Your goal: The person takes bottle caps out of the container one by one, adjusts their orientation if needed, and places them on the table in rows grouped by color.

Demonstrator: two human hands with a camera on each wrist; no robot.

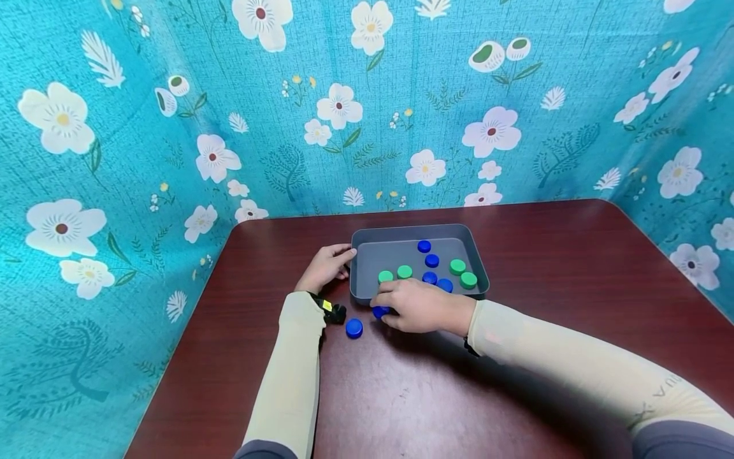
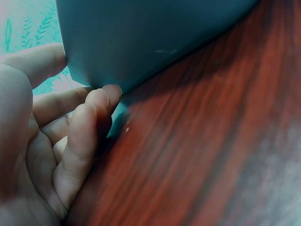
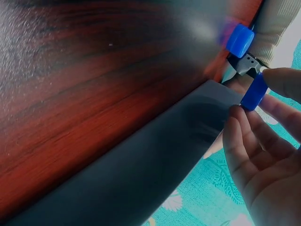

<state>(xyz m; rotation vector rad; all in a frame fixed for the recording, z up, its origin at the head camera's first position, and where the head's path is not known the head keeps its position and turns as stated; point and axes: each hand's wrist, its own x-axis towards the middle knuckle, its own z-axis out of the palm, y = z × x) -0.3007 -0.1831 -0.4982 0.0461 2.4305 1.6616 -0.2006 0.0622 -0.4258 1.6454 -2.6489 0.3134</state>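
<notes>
Blue bottle cap (image 3: 254, 92) is pinched in right hand (image 1: 421, 307) by the near side of grey tray (image 1: 367, 255), left hand (image 1: 325, 268) holding tray's left side, second blue cap (image 1: 354, 328) on tabletop (image 1: 401, 395).

The bench (image 1: 395, 395) is dark reddish-brown with streaky wood grain and a glossy surface that catches a pale sheen toward six o'clock, its far corners rounding off near ten and two. A shallow grey rectangular tray (image 1: 375, 255) sits flat on it at twelve o'clock, and one loose blue cap (image 1: 354, 328) lies between seven and eight o'clock from the tray's middle.
</notes>
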